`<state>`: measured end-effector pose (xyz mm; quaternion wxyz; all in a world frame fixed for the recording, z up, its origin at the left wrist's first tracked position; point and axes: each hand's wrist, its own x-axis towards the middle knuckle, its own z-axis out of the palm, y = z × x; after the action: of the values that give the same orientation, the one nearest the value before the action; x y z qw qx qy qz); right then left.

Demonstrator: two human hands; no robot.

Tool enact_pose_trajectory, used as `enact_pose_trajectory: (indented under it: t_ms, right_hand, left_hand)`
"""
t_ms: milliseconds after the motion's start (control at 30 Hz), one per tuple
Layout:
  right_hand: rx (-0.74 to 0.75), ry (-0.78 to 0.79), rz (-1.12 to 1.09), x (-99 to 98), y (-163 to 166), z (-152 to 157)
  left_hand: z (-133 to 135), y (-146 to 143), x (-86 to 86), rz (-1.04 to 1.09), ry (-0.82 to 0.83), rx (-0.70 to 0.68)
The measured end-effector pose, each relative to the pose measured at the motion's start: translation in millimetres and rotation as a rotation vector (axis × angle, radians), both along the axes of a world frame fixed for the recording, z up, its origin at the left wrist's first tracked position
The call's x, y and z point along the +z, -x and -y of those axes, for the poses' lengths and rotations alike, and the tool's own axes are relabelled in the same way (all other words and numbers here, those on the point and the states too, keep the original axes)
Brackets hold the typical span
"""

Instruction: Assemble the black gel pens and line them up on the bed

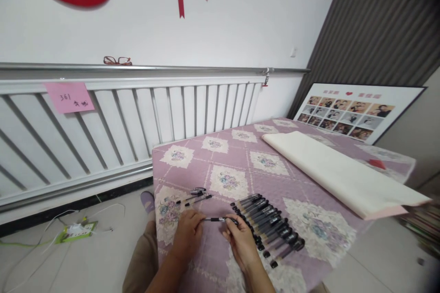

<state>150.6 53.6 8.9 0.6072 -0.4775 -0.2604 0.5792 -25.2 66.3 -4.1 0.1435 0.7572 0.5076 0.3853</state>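
Note:
My left hand [187, 233] and my right hand [240, 240] hold one black pen [218, 219] between them, just above a pink quilted cover [240, 165]. The left fingers pinch the pen's left end, and the right fingers close on its right end. To the right of my right hand lies a row of several black pens [268, 226] side by side. A few loose pen parts and caps [194, 196] lie on the cover just beyond my left hand.
A folded cream sheet [337, 174] lies across the cover's right side. A white radiator [137, 119] with a pink note [69, 97] runs along the wall, with glasses [117, 60] on its ledge. A framed photo collage [354, 112] leans at the right. Cables and a small box [75, 231] lie on the floor at left.

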Motion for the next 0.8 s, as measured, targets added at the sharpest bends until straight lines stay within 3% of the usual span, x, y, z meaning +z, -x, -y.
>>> enact_pose_trajectory:
  t_ms: [267, 567, 800]
  right_hand:
    - [0.157, -0.026, 0.222, -0.8, 5.8, -0.5]
    - [0.276, -0.023, 0.293, 0.7, 6.0, -4.1]
    - [0.184, -0.087, 0.274, -1.5, 7.9, 1.3]
  left_hand:
    - [2.3, -1.7, 3.6, -0.009, 0.061, -0.087]
    - [-0.9, 0.6, -1.0, 0.017, 0.072, -0.147]
    - [1.8, -1.9, -6.6, -0.01, 0.05, -0.152]
